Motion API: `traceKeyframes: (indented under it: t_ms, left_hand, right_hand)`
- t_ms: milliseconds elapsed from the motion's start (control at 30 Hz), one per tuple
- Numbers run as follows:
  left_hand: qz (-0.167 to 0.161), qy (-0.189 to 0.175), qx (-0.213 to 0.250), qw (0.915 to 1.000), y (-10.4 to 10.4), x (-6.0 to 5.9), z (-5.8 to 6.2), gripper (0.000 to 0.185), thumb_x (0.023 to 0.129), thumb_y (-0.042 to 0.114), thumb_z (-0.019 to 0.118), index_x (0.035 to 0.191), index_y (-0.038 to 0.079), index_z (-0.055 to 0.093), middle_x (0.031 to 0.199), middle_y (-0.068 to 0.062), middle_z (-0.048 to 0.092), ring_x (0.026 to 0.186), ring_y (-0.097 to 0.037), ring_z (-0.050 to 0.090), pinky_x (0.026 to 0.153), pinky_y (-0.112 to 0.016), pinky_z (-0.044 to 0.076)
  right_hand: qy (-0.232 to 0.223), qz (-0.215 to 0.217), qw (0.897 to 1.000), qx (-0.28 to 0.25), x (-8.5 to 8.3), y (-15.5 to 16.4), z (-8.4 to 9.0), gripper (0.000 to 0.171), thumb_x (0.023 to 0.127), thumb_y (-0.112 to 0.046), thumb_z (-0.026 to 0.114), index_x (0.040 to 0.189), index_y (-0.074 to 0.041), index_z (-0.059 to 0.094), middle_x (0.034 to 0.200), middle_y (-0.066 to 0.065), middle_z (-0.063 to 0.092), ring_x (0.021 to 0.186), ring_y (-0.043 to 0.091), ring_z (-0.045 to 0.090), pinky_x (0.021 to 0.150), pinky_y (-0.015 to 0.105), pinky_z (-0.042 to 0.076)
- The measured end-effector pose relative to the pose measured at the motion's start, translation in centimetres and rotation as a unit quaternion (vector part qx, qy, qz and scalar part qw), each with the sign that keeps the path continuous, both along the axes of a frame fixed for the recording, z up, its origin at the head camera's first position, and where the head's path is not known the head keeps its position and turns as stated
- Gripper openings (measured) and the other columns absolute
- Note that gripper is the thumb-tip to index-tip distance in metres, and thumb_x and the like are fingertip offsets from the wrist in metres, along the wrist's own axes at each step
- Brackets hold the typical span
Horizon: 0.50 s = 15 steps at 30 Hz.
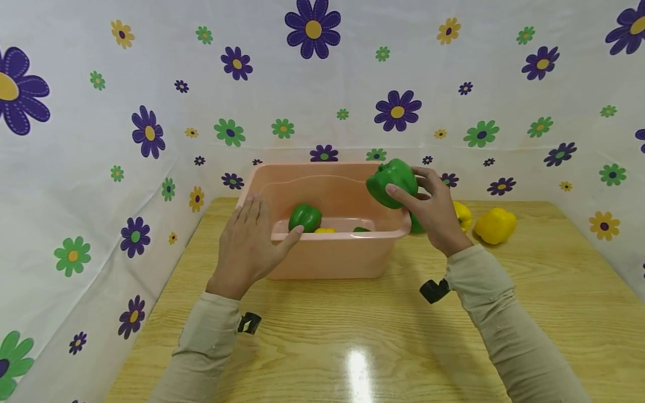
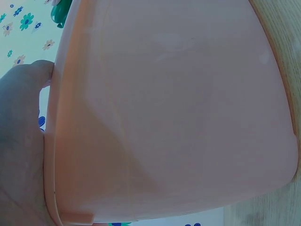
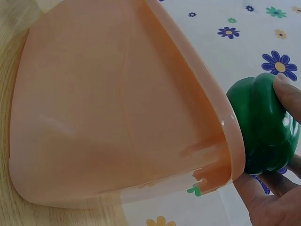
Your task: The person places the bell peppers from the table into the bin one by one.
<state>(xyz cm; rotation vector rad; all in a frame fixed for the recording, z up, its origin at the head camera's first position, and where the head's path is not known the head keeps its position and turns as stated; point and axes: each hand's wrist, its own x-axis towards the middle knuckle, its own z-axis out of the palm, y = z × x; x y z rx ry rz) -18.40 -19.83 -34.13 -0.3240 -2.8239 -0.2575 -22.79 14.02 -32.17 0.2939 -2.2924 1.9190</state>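
Observation:
A green bell pepper [image 1: 394, 183] is gripped by my right hand [image 1: 434, 210] over the right rim of a peach plastic tub [image 1: 327, 257]. In the right wrist view that green pepper [image 3: 264, 123] shows between thumb and fingers, beside the tub's rim. My left hand [image 1: 249, 240] lies with straight fingers at the tub's left front corner, thumb along the rim. Inside the tub are another green pepper [image 1: 304, 218], part of a yellow one [image 1: 325, 230] and a bit of green [image 1: 361, 229], partly hidden by the front wall.
Right of the tub, a yellow bell pepper [image 1: 496, 226] lies on the wooden table [image 1: 312, 336]. Another yellow pepper [image 1: 462, 216] and a green one [image 1: 416, 225] are partly hidden behind my right hand. A flower-printed cloth [image 1: 342, 78] hangs behind and at the sides.

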Motion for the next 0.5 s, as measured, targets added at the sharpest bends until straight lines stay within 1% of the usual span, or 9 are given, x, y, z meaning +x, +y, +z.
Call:
traceKeyframes:
  t_ms: [133, 333, 500]
  left_hand:
    - [0.000, -0.001, -0.002, 1.0000, -0.02, 0.04, 0.07, 0.106, 0.095, 0.076, 0.036, 0.150, -0.014, 0.033, 0.158, -0.030, 0.031, 0.150, -0.042, 0.025, 0.124, -0.052, 0.017]
    - [0.001, -0.005, -0.003, 1.0000, 0.03, 0.07, 0.05, 0.107, 0.094, 0.077, 0.037, 0.151, -0.014, 0.032, 0.159, -0.029, 0.031, 0.150, -0.041, 0.024, 0.124, -0.051, 0.016]
    - [0.000, -0.007, -0.001, 1.0000, 0.08, 0.02, 0.04, 0.107, 0.094, 0.077, 0.036, 0.151, -0.014, 0.032, 0.159, -0.029, 0.031, 0.150, -0.041, 0.023, 0.124, -0.051, 0.015]
  right_hand:
    - [-0.003, 0.004, 1.000, 0.009, -0.02, -0.02, 0.03, 0.072, 0.093, -0.035, 0.074, 0.151, -0.010, 0.040, 0.145, 0.016, 0.049, 0.116, 0.033, 0.058, 0.096, 0.044, 0.056]
    - [-0.004, 0.011, 1.000, 0.021, -0.08, -0.02, 0.01, 0.072, 0.093, -0.035, 0.074, 0.151, -0.010, 0.040, 0.146, 0.015, 0.049, 0.119, 0.035, 0.058, 0.097, 0.045, 0.055]
    - [0.003, 0.018, 0.999, 0.034, -0.06, 0.14, 0.06, 0.070, 0.094, -0.034, 0.074, 0.150, -0.008, 0.042, 0.142, 0.016, 0.052, 0.116, 0.033, 0.060, 0.098, 0.044, 0.054]
